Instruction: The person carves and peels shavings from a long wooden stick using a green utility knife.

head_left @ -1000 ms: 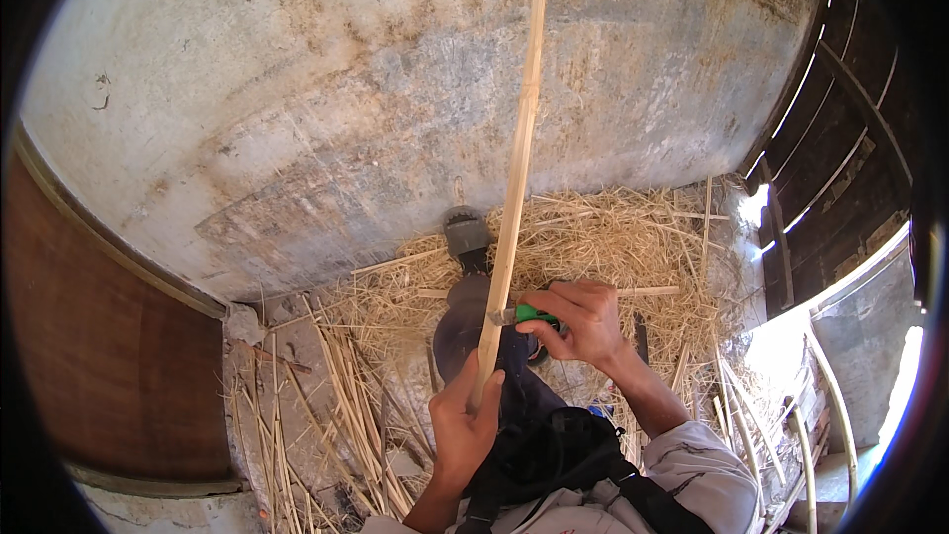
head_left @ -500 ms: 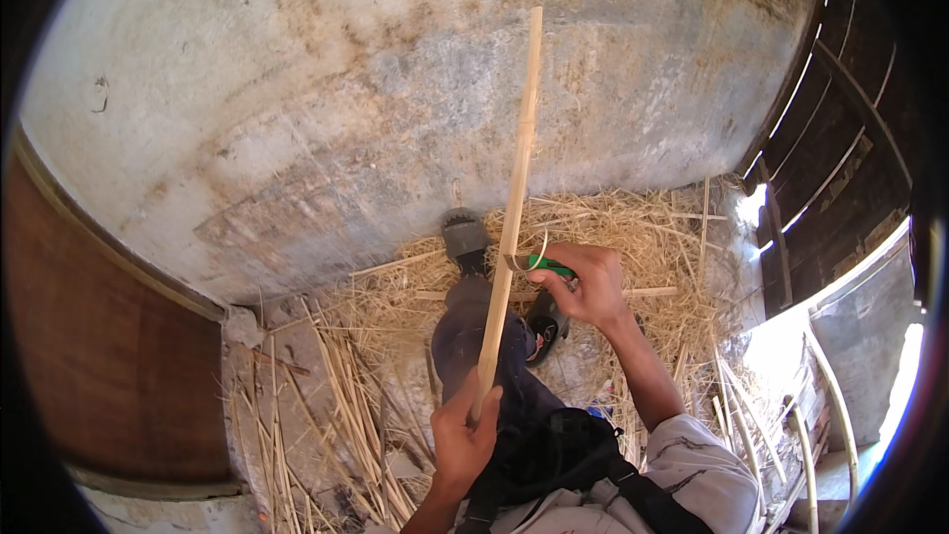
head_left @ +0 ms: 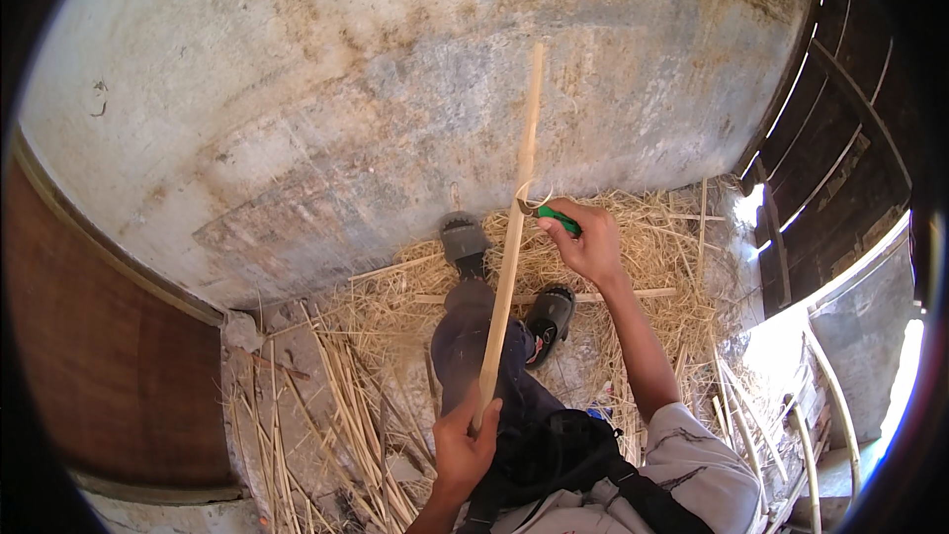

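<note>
The long pale stick (head_left: 511,237) stands nearly upright in the middle of the view, and everything here lines up around it. At its lower end, the left hand (head_left: 463,450) is closed round the stick, thumb pressed against the wood, holding it steady. About halfway up the stick, just to its right, the right hand (head_left: 590,242) is clenched on a green-handled knife (head_left: 550,217), and the blade meets the stick's edge right there (a thin curl of shaving (head_left: 531,194) lifts off at that very spot). Above the blade the stick runs on bare, its top end showing against the stained grey concrete wall (head_left: 395,109) behind it.

Below the stick, the person's legs in dark trousers (head_left: 474,356) stretch forward, with one grey shoe (head_left: 463,237) just left of the stick and a dark shoe (head_left: 550,314) just right of it. Straw and split cane strips (head_left: 633,267) lie scattered on the floor around both feet, thicker to the stick's right, and a flat strip (head_left: 613,294) lies crosswise behind the dark shoe. A black strap or bag (head_left: 554,455) sits on the person's lap, right beside the left hand. Far off to the stick's right, dark wooden slats (head_left: 840,138) let daylight through.
</note>
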Demonstrator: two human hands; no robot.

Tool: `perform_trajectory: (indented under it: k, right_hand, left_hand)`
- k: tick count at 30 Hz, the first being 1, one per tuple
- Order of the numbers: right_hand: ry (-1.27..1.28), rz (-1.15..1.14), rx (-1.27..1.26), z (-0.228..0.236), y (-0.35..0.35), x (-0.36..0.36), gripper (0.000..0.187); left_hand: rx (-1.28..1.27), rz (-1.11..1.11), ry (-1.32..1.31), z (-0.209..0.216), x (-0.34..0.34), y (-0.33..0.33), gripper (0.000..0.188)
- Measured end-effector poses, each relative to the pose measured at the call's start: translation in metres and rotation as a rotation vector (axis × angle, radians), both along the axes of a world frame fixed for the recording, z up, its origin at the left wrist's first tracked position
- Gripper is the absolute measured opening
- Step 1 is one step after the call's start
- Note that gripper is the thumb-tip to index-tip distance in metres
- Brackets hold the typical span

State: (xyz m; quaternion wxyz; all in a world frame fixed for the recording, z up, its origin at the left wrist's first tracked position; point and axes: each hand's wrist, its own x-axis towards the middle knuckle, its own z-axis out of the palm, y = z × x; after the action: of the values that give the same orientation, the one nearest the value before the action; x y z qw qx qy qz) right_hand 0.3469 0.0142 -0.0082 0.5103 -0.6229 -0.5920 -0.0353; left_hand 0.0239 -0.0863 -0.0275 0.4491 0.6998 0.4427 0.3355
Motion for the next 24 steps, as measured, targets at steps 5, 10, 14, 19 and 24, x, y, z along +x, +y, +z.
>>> perform_trajectory:
  k: [5, 10, 14, 19, 24]
  right_hand:
    - [0.082, -0.323, -0.067, -0.026, 0.036, 0.051, 0.035]
    - [0.348, -0.296, -0.022, -0.06, 0.045, 0.132, 0.046]
    - [0.435, -0.256, -0.169, -0.059, 0.015, 0.108, 0.045]
    - [0.129, -0.334, -0.377, -0.083, -0.015, 0.119, 0.04]
    - [0.178, -0.31, -0.345, -0.099, -0.028, 0.131, 0.039]
  left_hand:
    - [-0.085, -0.039, 0.083, 0.0, -0.007, -0.015, 0.038]
    - [0.02, -0.2, -0.037, 0.012, -0.013, -0.028, 0.041]
    - [-0.026, -0.144, -0.062, -0.001, -0.008, -0.008, 0.041]
    - [-0.202, -0.085, -0.187, -0.012, -0.009, 0.013, 0.035]
    - [-0.484, -0.123, -0.321, 0.011, -0.009, 0.024, 0.036]
